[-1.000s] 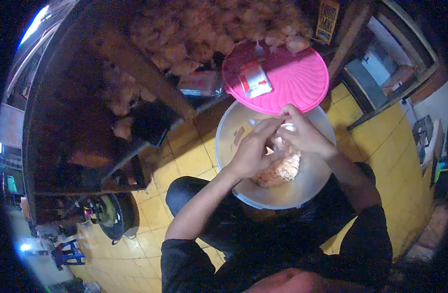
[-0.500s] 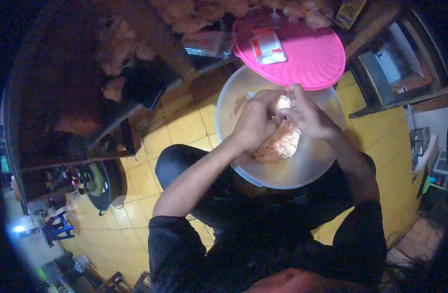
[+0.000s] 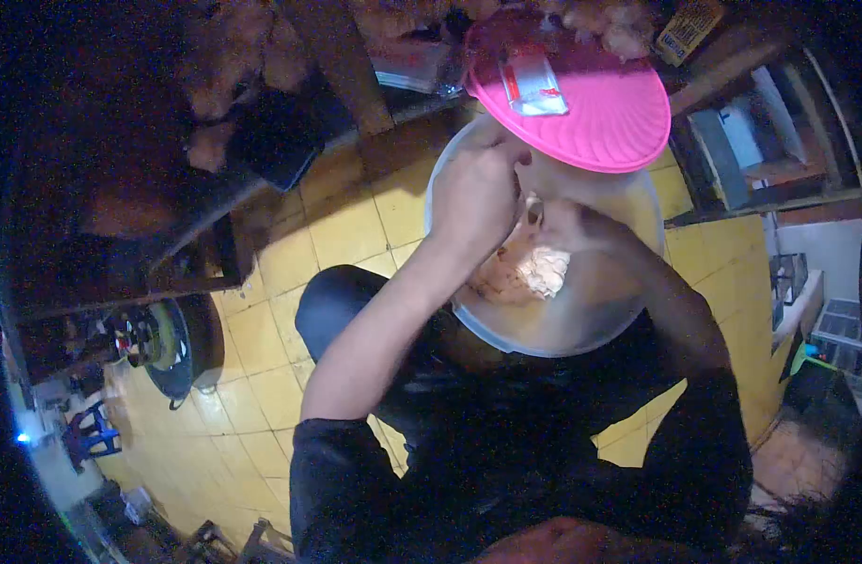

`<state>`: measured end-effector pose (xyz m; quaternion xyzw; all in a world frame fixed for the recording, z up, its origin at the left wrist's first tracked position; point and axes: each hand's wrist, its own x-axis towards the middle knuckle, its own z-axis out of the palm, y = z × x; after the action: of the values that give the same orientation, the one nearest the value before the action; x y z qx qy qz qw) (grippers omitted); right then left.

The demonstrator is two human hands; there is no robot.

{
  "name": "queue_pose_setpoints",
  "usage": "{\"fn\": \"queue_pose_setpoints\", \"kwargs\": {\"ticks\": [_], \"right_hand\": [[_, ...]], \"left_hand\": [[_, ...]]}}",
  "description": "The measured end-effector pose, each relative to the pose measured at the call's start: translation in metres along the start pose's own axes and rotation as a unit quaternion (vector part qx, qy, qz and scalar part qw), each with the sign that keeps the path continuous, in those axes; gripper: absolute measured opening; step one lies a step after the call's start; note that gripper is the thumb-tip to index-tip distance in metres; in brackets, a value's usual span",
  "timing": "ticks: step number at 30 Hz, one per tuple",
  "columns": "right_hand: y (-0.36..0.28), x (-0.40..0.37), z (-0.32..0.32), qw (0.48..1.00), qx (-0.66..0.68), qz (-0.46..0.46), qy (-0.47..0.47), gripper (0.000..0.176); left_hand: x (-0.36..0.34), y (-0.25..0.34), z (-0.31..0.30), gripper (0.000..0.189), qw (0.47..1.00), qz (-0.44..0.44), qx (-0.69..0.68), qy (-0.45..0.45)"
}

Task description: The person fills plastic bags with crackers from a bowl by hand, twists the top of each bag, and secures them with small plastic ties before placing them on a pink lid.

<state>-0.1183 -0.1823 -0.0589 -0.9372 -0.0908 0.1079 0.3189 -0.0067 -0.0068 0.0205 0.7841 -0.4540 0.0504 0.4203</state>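
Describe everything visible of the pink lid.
The pink lid is round, apparently plastic, with curved ridges fanning across its face and a smooth rim. It overlaps the far side of the translucent tub in view, leaving most of the opening uncovered. A silvery packet with red markings lies on it. Its far part is shadowed, beside pale lumps. The left hand is near its edge; contact is unclear.

"What lies to your left?"

"You have a dark round pan (image 3: 172, 367) on the yellow tiled floor (image 3: 271, 376), a blue stool (image 3: 96, 430) near it, and a black flat object (image 3: 279, 146) near the wooden beam (image 3: 348, 70)."

"And to your right?"

"A yellow printed box (image 3: 689, 30) up top; lower down, a green item (image 3: 807, 359), too blurred to name."
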Motion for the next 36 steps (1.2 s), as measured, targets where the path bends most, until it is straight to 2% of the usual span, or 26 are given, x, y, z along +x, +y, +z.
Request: {"fn": "queue_pose_setpoints", "kwargs": {"ticks": [1, 2, 3, 5, 7, 9, 11, 12, 13, 16, 19, 23, 26, 27, 28, 29, 30, 31, 33, 34, 35, 36], "right_hand": [[0.017, 0.011, 0.018, 0.982, -0.088, 0.061, -0.153, 0.049], [0.027, 0.02, 0.032, 0.93, -0.17, 0.12, -0.304, 0.051], [0.037, 0.026, 0.044, 0.886, -0.205, 0.141, -0.391, 0.05], [0.057, 0.032, 0.068, 0.848, -0.227, 0.147, -0.455, 0.049], [0.065, 0.037, 0.084, 0.833, -0.232, 0.139, -0.483, 0.049], [0.059, 0.042, 0.101, 0.825, -0.239, 0.113, -0.499, 0.048], [0.046, 0.048, 0.122, 0.81, -0.259, 0.033, -0.525, 0.047], [0.037, 0.059, 0.143, 0.806, -0.246, -0.128, -0.523, 0.047], [0.029, 0.069, 0.176, 0.806, -0.246, -0.127, -0.523, 0.047], [0.0, 0.095, 0.199, 0.776, -0.058, -0.209, -0.593, 0.044], [-0.014, 0.108, 0.202, 0.713, 0.132, -0.286, -0.627, 0.042], [-0.018, 0.105, 0.184, 0.585, 0.37, -0.374, -0.617, 0.038], [-0.02, 0.063, 0.115, 0.469, 0.522, -0.427, -0.57, 0.036], [-0.025, 0.039, 0.084, 0.702, 0.429, -0.279, -0.495, 0.033], [-0.03, 0.02, 0.059, 0.871, 0.301, -0.105, -0.375, 0.029], [-0.033, 0.012, 0.042, 0.961, 0.149, 0.08, -0.22, 0.026], [-0.029, 0.015, 0.027, 0.97, 0.099, 0.061, -0.214, 0.032], [-0.021, 0.012, 0.016, 0.972, 0.098, 0.057, -0.208, 0.032], [-0.005, 0.001, -0.005, 0.99, 0.086, -0.037, -0.103, 0.031], [-0.02, -0.01, -0.032, 0.986, 0.124, -0.019, -0.111, 0.031], [-0.02, -0.014, -0.038, 0.986, 0.128, -0.02, -0.102, 0.031], [-0.021, -0.017, -0.045, 0.958, 0.268, 0.024, -0.095, 0.031]], "left_hand": [[0.002, 0.004, -0.003, 0.024, 1.0, 0.005, -0.004, 0.0], [0.004, 0.009, -0.008, 0.021, 1.0, -0.012, -0.002, -0.011], [0.005, 0.011, -0.01, 0.019, 0.999, -0.03, 0.0, -0.022], [0.006, 0.005, -0.009, 0.018, 1.0, -0.017, 0.007, -0.02], [0.008, 0.002, -0.015, 0.018, 1.0, -0.013, 0.018, -0.013], [0.007, 0.007, -0.026, 0.019, 0.995, -0.066, 0.046, -0.058], [0.005, 0.006, -0.034, 0.021, 0.994, -0.077, 0.051, -0.055], [0.003, 0.006, -0.036, 0.02, 0.994, -0.073, 0.053, -0.054], [0.002, 0.006, -0.037, 0.019, 0.995, -0.066, 0.056, -0.051], [0.003, 0.004, -0.037, 0.019, 0.994, -0.053, 0.072, -0.063], [0.005, 0.006, -0.032, 0.018, 0.991, -0.069, 0.072, -0.086], [0.003, -0.003, -0.02, 0.016, 0.997, -0.041, 0.007, -0.066], [0.007, -0.001, -0.029, 0.016, 0.988, -0.046, -0.052, -0.141], [0.006, -0.002, -0.029, 0.016, 0.988, -0.036, -0.049, -0.143], [0.004, -0.006, -0.027, 0.016, 0.988, -0.036, -0.055, -0.143], [0.005, -0.008, -0.026, 0.017, 0.988, -0.036, -0.059, -0.141], [0.009, -0.005, -0.028, 0.016, 0.975, -0.089, -0.063, -0.193], [0.01, -0.005, -0.028, 0.016, 0.976, -0.084, -0.057, -0.194], [0.007, -0.009, -0.023, 0.019, 0.985, -0.049, -0.032, -0.164], [0.006, -0.008, -0.02, 0.019, 0.984, -0.044, -0.027, -0.17], [0.006, -0.007, -0.017, 0.021, 0.981, -0.08, -0.033, -0.176], [0.005, -0.006, -0.013, 0.025, 0.976, -0.117, -0.041, -0.18]]}}
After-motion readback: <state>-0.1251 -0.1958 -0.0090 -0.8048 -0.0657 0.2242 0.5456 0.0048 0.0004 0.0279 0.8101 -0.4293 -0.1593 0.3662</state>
